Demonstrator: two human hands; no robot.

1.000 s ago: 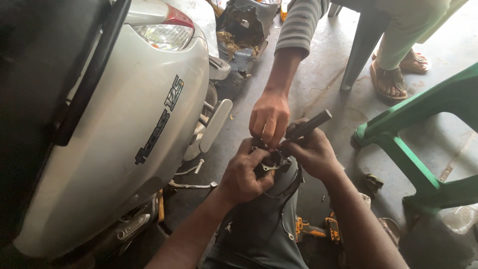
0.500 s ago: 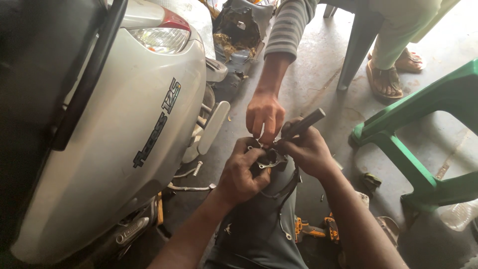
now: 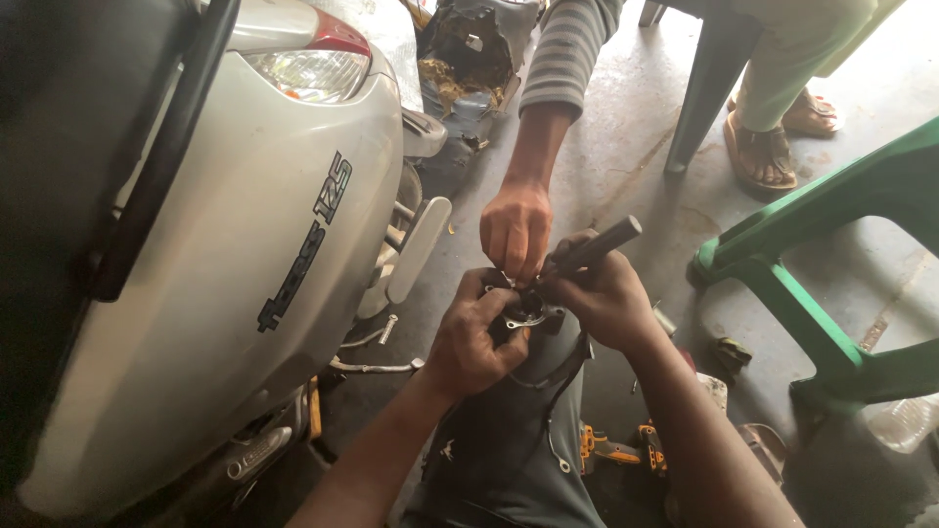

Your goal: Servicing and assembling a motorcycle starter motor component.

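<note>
Three hands crowd one small metal part in the head view, and it sits right at the middle of them, resting on top of a dark grey housing that stands up from the floor between the person's forearms. The left hand is clenched around the near side of the part, fingers curled over its rim. The right hand is closed on a dark-handled tool whose grip sticks up and away to the right, its working end hidden down at the part. A co-worker's hand, coming down from a striped sleeve, pinches at the same spot with its fingertips — what it grips is too small to tell.

Against half a second ago and a second ago, little has shifted: the co-worker's hand has stayed pinched over the part, the tool handle keeps much the same tilt, and the view has only drifted slightly. I judge the work is still held at one fiddly spot rather than moving on.

Around them — a white scooter close on the left, a green plastic chair on the right, an orange-and-black tool on the concrete floor, and a sandalled foot beyond.
</note>
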